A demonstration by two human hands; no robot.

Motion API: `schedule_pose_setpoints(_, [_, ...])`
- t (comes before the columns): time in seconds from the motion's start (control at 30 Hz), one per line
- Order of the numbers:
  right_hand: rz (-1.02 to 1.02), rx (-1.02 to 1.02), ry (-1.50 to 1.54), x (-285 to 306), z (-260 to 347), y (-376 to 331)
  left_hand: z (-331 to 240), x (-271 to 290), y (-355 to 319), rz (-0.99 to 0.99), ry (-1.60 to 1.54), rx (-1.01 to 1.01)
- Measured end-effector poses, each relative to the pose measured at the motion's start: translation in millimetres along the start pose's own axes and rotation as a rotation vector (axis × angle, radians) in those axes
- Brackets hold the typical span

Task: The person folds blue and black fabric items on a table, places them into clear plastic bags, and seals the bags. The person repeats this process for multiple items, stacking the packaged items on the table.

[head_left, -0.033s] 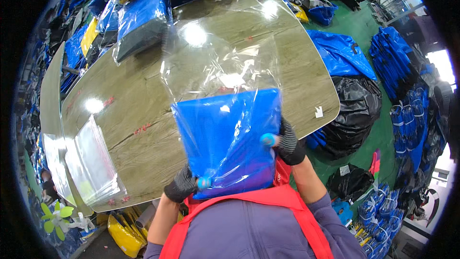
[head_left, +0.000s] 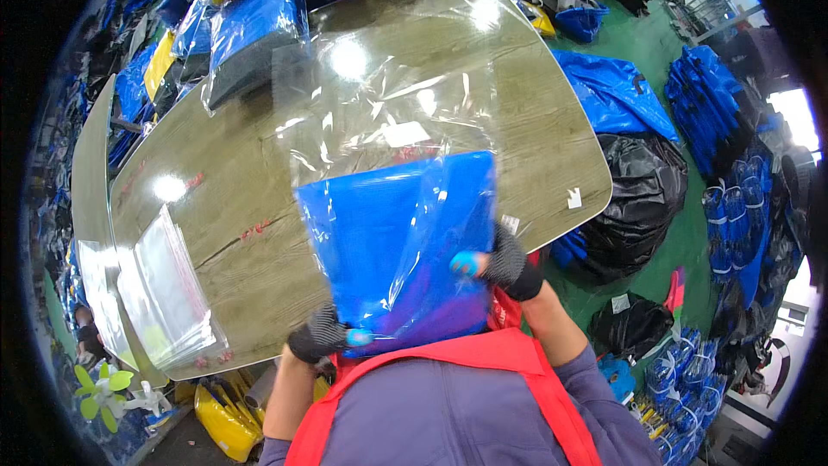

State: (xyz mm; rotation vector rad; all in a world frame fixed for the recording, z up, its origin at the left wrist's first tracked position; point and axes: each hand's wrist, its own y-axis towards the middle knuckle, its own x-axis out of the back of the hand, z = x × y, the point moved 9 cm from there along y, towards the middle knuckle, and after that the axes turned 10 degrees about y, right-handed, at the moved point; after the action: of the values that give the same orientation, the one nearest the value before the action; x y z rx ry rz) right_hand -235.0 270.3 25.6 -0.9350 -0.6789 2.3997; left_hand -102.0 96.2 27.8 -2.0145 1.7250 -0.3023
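1. The left hand (head_left: 317,334) grips the lower left corner of a clear bag (head_left: 392,147), fingers clenched on it.
2. The right hand (head_left: 506,263) grips the bag's right edge, fingers clenched.
3. A blue item (head_left: 392,242) sits in the bag's lower half, held over the table's (head_left: 259,164) near edge.
4. A stack of bags (head_left: 168,280) lies at the table's near left corner.
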Motion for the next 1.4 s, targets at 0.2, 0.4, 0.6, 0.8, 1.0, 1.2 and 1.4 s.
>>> schedule_pose_setpoints(0.2, [0.199, 0.335, -0.119, -19.9, 41.1, -0.9, -3.9, 10.3, 4.4, -0.2, -0.23, -0.033])
schedule_pose_setpoints(0.4, [0.142, 0.307, -0.248, -21.9, 35.4, 4.5, 26.4, 26.9, 2.4, -0.291, -0.452, 0.114])
schedule_pose_setpoints(0.6, [-0.052, 0.425, 0.2, 16.3, 39.1, 3.8, 12.0, 15.8, 12.1, -0.157, -0.096, -0.053])
schedule_pose_setpoints(0.8, [0.172, 0.084, -0.144, -10.8, 15.3, 12.6, 3.3, 34.5, 21.3, -0.274, -0.293, -0.11])
schedule_pose_setpoints(1.0, [0.077, 0.297, -0.083, -13.6, 32.9, 8.6, 36.1, 26.1, 6.3, -0.202, 0.016, 0.277])
schedule_pose_setpoints(1.2, [-0.003, 0.247, 0.022, 1.6, 21.8, 11.0, 13.2, 15.7, 19.9, -0.11, -0.165, -0.092])
schedule_pose_setpoints(1.4, [0.062, 0.191, -0.185, -13.7, -1.4, -3.2, 86.1, 17.9, -30.0, -0.282, -0.312, 0.15])
